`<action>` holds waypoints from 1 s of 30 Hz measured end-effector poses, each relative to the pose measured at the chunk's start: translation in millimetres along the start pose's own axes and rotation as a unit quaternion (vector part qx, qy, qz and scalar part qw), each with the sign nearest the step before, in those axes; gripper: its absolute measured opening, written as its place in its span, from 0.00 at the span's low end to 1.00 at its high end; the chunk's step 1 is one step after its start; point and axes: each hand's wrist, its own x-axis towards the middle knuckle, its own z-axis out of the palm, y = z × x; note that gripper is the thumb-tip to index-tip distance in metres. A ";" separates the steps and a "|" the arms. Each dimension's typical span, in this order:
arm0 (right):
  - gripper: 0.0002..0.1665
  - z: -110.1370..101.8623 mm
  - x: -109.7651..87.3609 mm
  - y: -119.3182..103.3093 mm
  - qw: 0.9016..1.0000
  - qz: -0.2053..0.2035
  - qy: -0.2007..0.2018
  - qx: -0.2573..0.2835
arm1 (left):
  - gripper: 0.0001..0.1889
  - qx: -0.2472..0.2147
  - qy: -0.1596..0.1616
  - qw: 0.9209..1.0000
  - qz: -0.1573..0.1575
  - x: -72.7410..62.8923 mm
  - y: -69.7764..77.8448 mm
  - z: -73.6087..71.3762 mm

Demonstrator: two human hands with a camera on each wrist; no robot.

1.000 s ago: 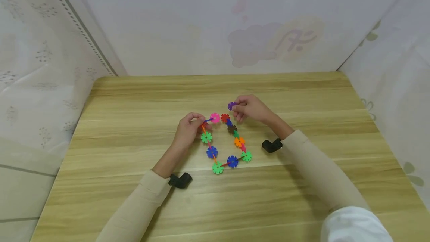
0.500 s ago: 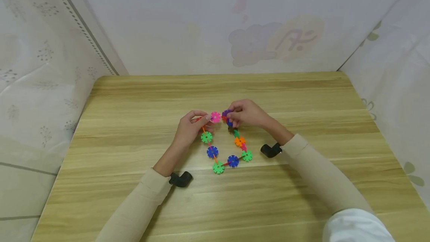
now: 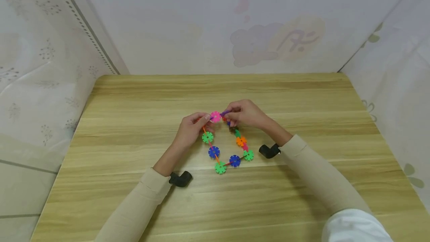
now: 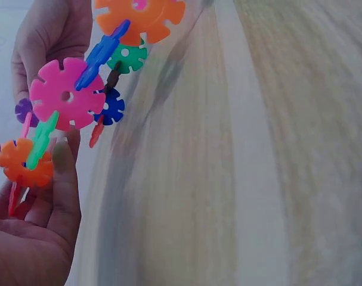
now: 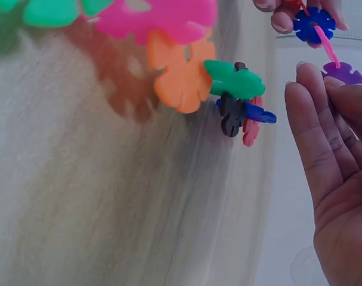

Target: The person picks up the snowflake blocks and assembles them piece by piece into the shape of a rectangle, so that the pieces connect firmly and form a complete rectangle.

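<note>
A chain of colourful slotted snowflake discs lies bent into a loop in the head view, with a green disc [image 3: 220,167] at its near corner. At its far side my left hand [image 3: 193,126] pinches a blue disc [image 5: 314,27] that joins the pink disc [image 3: 215,116]. My right hand [image 3: 246,113] pinches a purple disc [image 5: 343,72] between thumb and fingers. The purple disc's edge meets the pink disc's rim. Beside my right fingers, the chain's other end shows a red disc [image 5: 251,125] and a dark brown disc [image 5: 231,114].
The loop's right side runs through an orange disc [image 3: 241,141] to another green disc [image 3: 248,155]. Black curved wrist mounts [image 3: 181,179] stick out from both sleeves over the wooden table [image 3: 134,96]. A pale printed curtain [image 3: 168,29] stands behind the table.
My right hand has brought the purple disc left and nearer, from beyond the red disc to the pink disc's edge. My left fingers have shifted right, closer to the pink disc.
</note>
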 end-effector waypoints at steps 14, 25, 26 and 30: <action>0.08 9.4 -2.6 -10.6 0.997 -0.047 0.028 -0.061 | 0.16 0.036 0.011 0.999 0.010 -2.1 5.9 3.9; 0.08 20.0 -2.3 -10.9 0.993 -0.059 0.048 -0.089 | 0.14 0.045 0.014 0.999 0.003 -2.7 2.9 1.9; 0.08 19.7 -2.1 -10.9 0.993 -0.052 0.050 -0.090 | 0.14 0.043 0.012 0.999 0.002 -2.6 2.7 1.9; 0.09 16.9 -0.5 -11.3 0.994 -0.028 0.046 -0.093 | 0.14 0.038 0.013 0.999 -0.005 -1.7 1.6 1.5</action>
